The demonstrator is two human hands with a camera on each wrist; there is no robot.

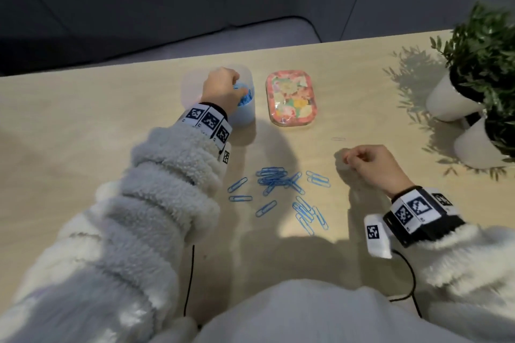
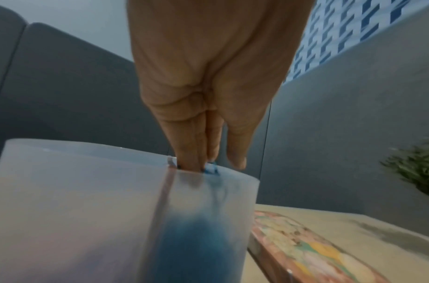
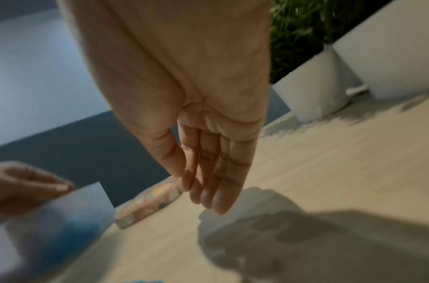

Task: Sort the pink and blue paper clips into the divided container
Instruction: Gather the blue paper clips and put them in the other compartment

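Note:
A translucent divided container (image 1: 192, 79) stands at the back of the table, its right compartment holding blue paper clips (image 1: 246, 97). My left hand (image 1: 241, 89) reaches down into that compartment. In the left wrist view its fingers and thumb (image 2: 215, 166) pinch a blue clip (image 2: 212, 169) at the container's rim (image 2: 87, 201). Several blue clips (image 1: 278, 181) lie loose in front of me. My right hand (image 1: 348, 159) hovers low over the table to the right of them, fingers relaxed (image 3: 215, 201), with nothing visible in it. A pale clip (image 1: 338, 139) lies just beyond it.
A floral pink tin (image 1: 291, 97) lies right of the container. Two white pots with green plants (image 1: 457, 100) stand at the far right. The table's back edge runs behind the container, with a dark sofa beyond it.

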